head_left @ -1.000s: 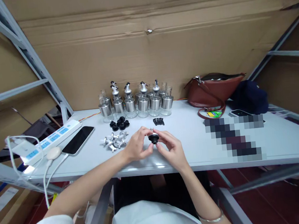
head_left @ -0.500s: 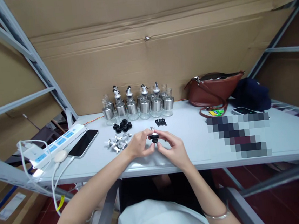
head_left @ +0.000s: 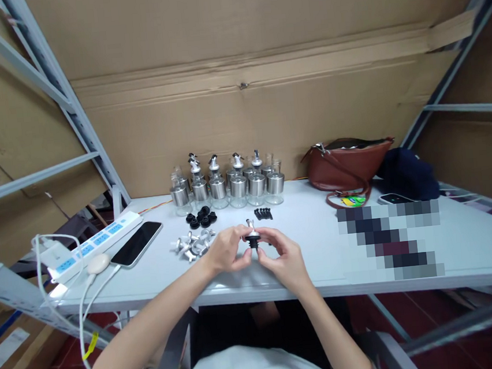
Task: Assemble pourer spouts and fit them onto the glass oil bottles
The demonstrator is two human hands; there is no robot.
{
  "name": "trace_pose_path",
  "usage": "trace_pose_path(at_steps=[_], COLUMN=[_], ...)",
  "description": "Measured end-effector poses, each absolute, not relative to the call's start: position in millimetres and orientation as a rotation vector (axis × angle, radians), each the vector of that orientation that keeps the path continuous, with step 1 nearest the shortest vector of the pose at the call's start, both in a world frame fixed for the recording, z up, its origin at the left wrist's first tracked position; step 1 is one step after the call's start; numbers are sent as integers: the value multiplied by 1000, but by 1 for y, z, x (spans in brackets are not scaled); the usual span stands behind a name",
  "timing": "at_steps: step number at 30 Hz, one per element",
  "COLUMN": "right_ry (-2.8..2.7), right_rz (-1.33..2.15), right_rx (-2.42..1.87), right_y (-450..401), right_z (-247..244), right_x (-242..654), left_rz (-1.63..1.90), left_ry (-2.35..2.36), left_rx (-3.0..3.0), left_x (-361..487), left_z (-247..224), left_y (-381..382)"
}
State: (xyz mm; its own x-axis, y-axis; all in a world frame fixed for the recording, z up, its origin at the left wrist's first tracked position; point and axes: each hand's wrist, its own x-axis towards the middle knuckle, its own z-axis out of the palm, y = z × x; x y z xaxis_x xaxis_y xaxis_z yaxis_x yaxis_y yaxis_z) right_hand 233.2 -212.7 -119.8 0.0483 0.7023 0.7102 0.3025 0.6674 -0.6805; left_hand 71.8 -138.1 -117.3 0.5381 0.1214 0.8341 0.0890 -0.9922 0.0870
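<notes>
A silver pourer with a ribbed black stopper (head_left: 252, 240) is held upright between both hands above the table's front part. My left hand (head_left: 230, 248) pinches it from the left, and my right hand (head_left: 284, 254) grips it from the right with thumb and fingers. Left of my hands lie several silver spout parts (head_left: 194, 245) in a pile, with several black stoppers (head_left: 200, 217) behind them. A short row of small black pieces (head_left: 263, 213) lies behind the held pourer. Glass bottles with metal bands (head_left: 238, 188) stand at the back, some topped with pourers.
On the left of the table (head_left: 324, 275) are a power strip (head_left: 99, 242), a phone (head_left: 137, 244) and white cables. A brown bag (head_left: 344, 166), a dark cap (head_left: 408, 173) and another phone (head_left: 395, 198) sit at the right. Cardboard stands behind.
The view has tilted, so the table and everything on it appear lower. Both hands still hold the pourer, with little change in their grip.
</notes>
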Motion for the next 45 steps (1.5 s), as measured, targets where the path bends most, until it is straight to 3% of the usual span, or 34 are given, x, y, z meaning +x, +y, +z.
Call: trace_pose_path(at_steps=[23, 34, 45], right_ry=[-1494, -1437, -1422], right_rz=[296, 512, 415], right_rx=[-930, -857, -1049], right_y=[-216, -208, -206], right_z=[-116, -120, -115], right_x=[234, 233, 245], left_rz=[1442, 1443, 1417], left_ry=[301, 227, 356], left_rx=[2761, 2730, 2797], left_x=[71, 75, 92], left_z=[-131, -126, -125], left_y=[-141, -124, -118])
